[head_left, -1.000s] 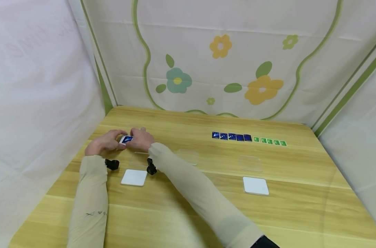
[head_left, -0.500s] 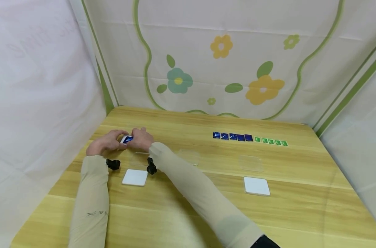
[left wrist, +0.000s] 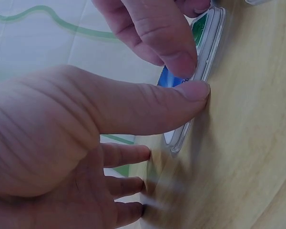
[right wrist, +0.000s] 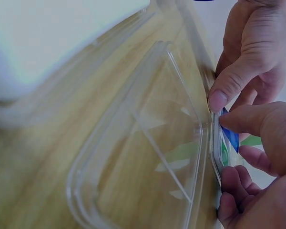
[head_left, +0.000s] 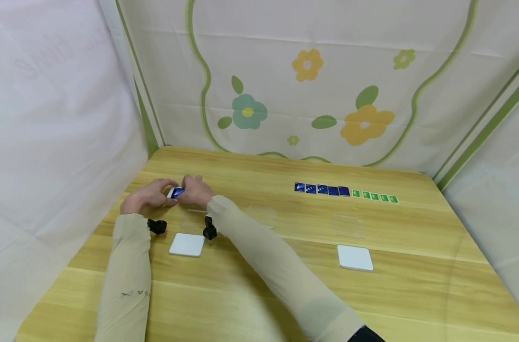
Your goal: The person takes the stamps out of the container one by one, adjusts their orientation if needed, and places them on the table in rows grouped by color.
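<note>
My left hand holds a flat clear-edged case with a white inside at the table's left, its thumb pressed along the near edge. Behind the thumb, the other fingers reach towards the table. With thumb and forefinger my right hand pinches a small blue picture card at the case. Part of a green card shows farther along the same case. Both thumbs lie close together in the left wrist view. The right hand covers much of the case in the head view.
Blue cards and green cards lie in one row at the back right. Clear plastic pieces lie mid-table. White rounded squares stand at left and right. Fabric walls enclose the table.
The head view has shifted very slightly. Both hands stay at the case with almost the same hold, and the rows of cards have not moved.
</note>
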The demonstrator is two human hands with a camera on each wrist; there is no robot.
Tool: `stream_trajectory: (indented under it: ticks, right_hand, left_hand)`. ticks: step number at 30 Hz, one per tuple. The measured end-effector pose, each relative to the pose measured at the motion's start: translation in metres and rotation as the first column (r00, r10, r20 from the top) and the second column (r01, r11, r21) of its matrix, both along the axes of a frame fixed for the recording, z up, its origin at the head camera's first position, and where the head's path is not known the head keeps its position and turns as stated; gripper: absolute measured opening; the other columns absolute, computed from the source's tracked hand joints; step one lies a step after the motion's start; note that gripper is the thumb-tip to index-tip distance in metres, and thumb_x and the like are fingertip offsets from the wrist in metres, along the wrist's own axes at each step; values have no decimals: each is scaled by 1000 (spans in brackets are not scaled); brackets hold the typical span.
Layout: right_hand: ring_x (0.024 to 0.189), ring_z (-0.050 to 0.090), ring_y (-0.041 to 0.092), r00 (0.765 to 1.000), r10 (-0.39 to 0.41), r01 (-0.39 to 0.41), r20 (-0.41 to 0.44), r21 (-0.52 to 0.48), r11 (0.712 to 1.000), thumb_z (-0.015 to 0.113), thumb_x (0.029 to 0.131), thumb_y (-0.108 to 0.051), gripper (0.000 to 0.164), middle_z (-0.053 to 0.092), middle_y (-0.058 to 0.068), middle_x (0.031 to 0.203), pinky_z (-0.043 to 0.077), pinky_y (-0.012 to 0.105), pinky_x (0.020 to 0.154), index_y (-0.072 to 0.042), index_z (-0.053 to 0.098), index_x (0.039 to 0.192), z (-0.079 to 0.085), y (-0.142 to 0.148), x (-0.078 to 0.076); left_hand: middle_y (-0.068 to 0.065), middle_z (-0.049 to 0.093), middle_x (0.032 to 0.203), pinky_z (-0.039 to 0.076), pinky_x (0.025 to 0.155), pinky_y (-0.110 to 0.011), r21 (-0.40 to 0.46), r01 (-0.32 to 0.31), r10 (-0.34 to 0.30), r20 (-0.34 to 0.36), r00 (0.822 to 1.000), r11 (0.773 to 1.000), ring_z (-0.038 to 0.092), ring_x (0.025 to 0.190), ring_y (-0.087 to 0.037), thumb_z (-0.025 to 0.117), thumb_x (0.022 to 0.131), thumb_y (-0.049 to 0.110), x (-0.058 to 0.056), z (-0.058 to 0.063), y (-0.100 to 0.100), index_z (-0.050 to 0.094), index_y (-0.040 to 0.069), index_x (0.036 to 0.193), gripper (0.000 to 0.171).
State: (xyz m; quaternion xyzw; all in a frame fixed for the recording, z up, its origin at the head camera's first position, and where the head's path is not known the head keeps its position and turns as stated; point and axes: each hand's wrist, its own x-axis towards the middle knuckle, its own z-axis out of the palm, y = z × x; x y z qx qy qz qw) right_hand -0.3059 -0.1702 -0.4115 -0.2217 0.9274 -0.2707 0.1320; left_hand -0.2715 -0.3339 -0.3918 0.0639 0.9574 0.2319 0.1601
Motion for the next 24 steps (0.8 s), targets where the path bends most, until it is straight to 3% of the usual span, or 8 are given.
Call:
stream_trajectory:
  ticks: [9, 17, 24]
  right_hand:
    - [87, 49, 12, 1000, -10, 10, -6, -28, 1000, 71, 87, -28, 24, 49, -2, 99, 45, 24, 67, -20, 52, 99, 1, 0, 1]
    - [76, 57, 9, 1000, 24, -26, -16, -147, 989, 63, 93, -15, 4, 63, -3, 91, 46, 18, 61, -12, 62, 96, 0, 1, -1]
    - [68, 56, 9, 999, 34, -29, 15, -228, 973, 60, 95, -13, 4, 61, -2, 86, 43, 18, 55, -14, 60, 90, 3, 2, -1]
  left_hand:
    - [-34, 34, 148, 23, 112, -66, -10, -9, 9, -11, 1000, 1000, 29, 138, -51, 69, 92, 23, 2, 1, 0, 41, -1, 142, 62]
    - [-35, 34, 148, 24, 112, -66, 0, 10, -10, -14, 1000, 1000, 28, 138, -52, 69, 92, 22, 2, 1, 0, 41, -1, 142, 62]
    - [-35, 31, 149, 22, 112, -67, 17, -2, 2, 13, 1000, 1000, 26, 139, -52, 68, 93, 21, 2, 2, -1, 41, 2, 142, 60]
